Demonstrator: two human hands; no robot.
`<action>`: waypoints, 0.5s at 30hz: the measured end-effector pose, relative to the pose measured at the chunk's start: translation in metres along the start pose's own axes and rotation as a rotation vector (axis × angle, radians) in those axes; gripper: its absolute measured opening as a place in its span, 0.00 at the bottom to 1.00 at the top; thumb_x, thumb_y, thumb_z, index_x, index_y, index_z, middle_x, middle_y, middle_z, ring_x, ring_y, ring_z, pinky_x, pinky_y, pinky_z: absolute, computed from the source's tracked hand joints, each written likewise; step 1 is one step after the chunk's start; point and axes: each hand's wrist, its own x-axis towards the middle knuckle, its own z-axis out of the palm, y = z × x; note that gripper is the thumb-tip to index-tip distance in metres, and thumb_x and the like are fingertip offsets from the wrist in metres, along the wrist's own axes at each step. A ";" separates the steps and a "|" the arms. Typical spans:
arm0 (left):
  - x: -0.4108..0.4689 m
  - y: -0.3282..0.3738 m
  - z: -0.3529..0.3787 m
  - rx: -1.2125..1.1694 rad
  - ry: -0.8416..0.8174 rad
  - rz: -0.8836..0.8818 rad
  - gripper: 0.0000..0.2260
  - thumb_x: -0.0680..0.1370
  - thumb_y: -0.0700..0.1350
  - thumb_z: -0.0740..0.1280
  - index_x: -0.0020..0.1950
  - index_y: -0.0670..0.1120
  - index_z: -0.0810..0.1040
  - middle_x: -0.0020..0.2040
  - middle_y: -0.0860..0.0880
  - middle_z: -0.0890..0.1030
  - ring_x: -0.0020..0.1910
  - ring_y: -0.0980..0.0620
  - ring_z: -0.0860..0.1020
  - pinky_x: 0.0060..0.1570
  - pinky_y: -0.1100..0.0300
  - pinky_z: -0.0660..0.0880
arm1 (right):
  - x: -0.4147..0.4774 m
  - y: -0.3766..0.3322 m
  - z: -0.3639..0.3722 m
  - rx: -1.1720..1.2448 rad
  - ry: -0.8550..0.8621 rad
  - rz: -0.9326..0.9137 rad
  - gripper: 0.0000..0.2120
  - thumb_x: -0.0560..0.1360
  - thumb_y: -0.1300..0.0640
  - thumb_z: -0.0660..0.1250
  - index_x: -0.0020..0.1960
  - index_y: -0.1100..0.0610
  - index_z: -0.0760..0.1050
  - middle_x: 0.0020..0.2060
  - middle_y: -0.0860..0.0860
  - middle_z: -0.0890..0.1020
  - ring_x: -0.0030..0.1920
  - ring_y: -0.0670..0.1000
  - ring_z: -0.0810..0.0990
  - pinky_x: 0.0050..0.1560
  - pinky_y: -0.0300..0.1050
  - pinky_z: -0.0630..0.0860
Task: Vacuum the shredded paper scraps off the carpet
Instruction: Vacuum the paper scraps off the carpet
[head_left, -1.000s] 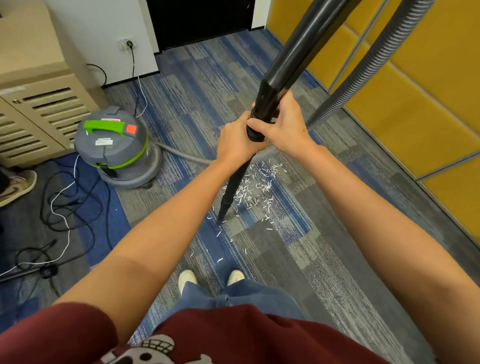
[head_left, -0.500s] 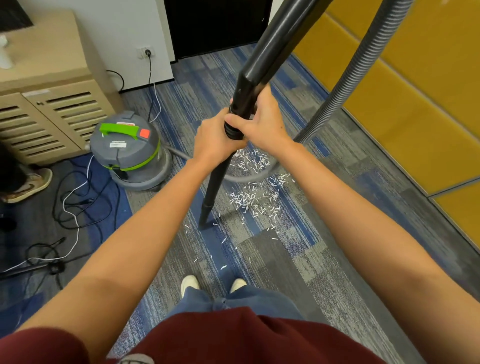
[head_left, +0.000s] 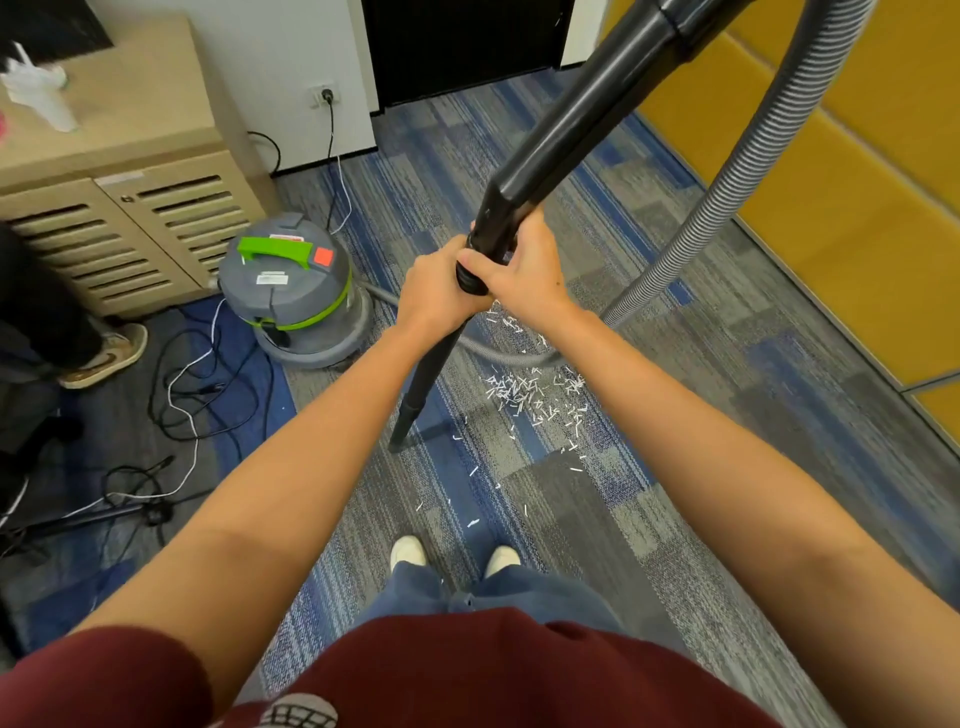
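A short-pile carpet (head_left: 675, 493) of grey and blue woven blocks covers the floor. A beige wooden cabinet (head_left: 156, 223) with slatted doors stands at the left. Just beside it sits a round grey plastic vacuum canister (head_left: 291, 296) with a green handle. A ribbed grey hose (head_left: 727, 197) curves down on the right. The smooth black plastic vacuum wand (head_left: 571, 119) slants from upper right down to lower left, and its narrow nozzle tip (head_left: 400, 441) touches the carpet. The left grip (head_left: 434, 291) and right grip (head_left: 524, 265) are both clamped round the wand at a joint collar, touching each other. Thin white shredded paper scraps (head_left: 535, 395) lie on the carpet below the grips, right of the tip, with a few strays nearer the shoes.
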 end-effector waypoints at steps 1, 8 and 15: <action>0.001 0.002 0.002 -0.005 -0.004 0.001 0.16 0.67 0.45 0.73 0.52 0.45 0.76 0.41 0.47 0.82 0.45 0.46 0.80 0.39 0.58 0.71 | 0.000 0.001 -0.003 -0.003 0.006 0.003 0.28 0.68 0.63 0.74 0.63 0.68 0.66 0.50 0.59 0.79 0.52 0.55 0.80 0.56 0.49 0.76; 0.005 0.025 0.034 -0.013 -0.048 0.035 0.18 0.66 0.47 0.75 0.53 0.47 0.76 0.42 0.47 0.83 0.44 0.47 0.80 0.41 0.58 0.74 | -0.005 0.013 -0.041 -0.037 0.045 0.013 0.29 0.68 0.63 0.74 0.63 0.69 0.64 0.50 0.59 0.80 0.52 0.55 0.80 0.55 0.51 0.77; 0.009 0.062 0.074 -0.031 -0.083 0.110 0.17 0.65 0.48 0.73 0.51 0.49 0.76 0.41 0.50 0.82 0.44 0.48 0.80 0.39 0.58 0.73 | -0.011 0.028 -0.092 -0.095 0.101 -0.015 0.28 0.68 0.61 0.74 0.62 0.67 0.65 0.50 0.61 0.79 0.52 0.55 0.79 0.55 0.50 0.77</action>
